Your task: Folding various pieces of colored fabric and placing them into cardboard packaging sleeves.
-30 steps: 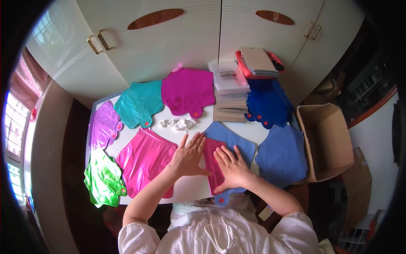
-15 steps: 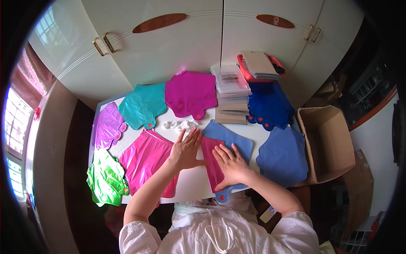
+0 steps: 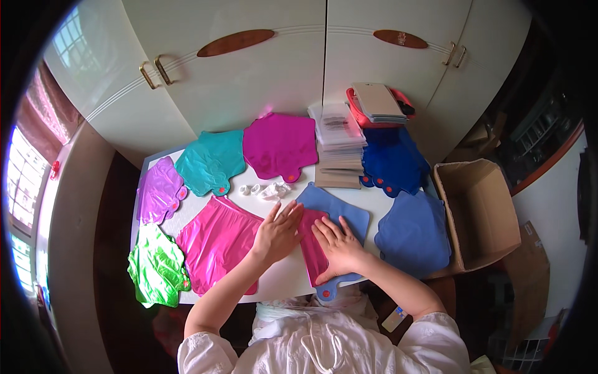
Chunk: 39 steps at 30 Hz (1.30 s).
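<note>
A folded pink foil piece [image 3: 313,252], which looks like a flat, uninflated foil balloon, lies lengthwise on a blue flat sheet [image 3: 350,213] with a rounded tab and a red dot at its near end. My right hand [image 3: 340,249] rests flat on the pink piece and the blue sheet, fingers spread. Along the pink piece's left edge is my left hand [image 3: 276,238], its fingers stretched out and nothing gripped. Left of that hand spreads a larger shiny pink foil balloon [image 3: 218,246]. Small white crumpled bits [image 3: 274,190] lie just beyond my left fingertips.
Around the white table [image 3: 283,274] lie flat foil pieces: green [image 3: 156,265], lilac [image 3: 161,190], teal [image 3: 208,162], magenta [image 3: 279,146], dark blue [image 3: 392,159] and blue [image 3: 414,230]. A paper stack [image 3: 339,153], a red basket [image 3: 406,100] and an open cardboard box [image 3: 445,212] stand nearby.
My left hand has come slightly nearer, its fingers now against the pink piece's left edge. The right hand stays flat in nearly the same place. The view has shifted a little.
</note>
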### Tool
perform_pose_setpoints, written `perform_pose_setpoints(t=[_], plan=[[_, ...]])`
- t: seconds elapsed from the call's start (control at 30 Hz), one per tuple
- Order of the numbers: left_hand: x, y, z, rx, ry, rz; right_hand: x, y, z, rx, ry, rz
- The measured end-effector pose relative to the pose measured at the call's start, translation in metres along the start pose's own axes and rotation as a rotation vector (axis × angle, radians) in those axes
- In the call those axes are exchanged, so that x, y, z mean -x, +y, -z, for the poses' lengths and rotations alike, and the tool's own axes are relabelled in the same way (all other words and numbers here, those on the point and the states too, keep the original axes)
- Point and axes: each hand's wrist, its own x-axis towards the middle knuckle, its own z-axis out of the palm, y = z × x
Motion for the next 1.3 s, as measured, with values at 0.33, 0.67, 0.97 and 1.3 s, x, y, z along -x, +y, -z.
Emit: perform_pose_setpoints(t=[0.33, 0.67, 0.97, 1.3], plan=[[0.029, 0.036, 0.029, 0.132, -0.269, -0.083, 0.002, -0.002, 0.001, -0.013, -0.012, -0.016], [0.021, 0.033, 0.025, 0.174, -0.235, -0.118, -0.005, 0.04, -0.001, -0.125, 0.211, -0.016], [0.009, 0.03, 0.023, 0.16, -0.248, -0.095, -0.021, 0.081, 0.023, -0.366, 0.198, -0.505], [-0.001, 0.039, 0.037, 0.11, -0.323, -0.07, 0.002, 0.088, 0.017, -0.464, 0.177, -0.607]])
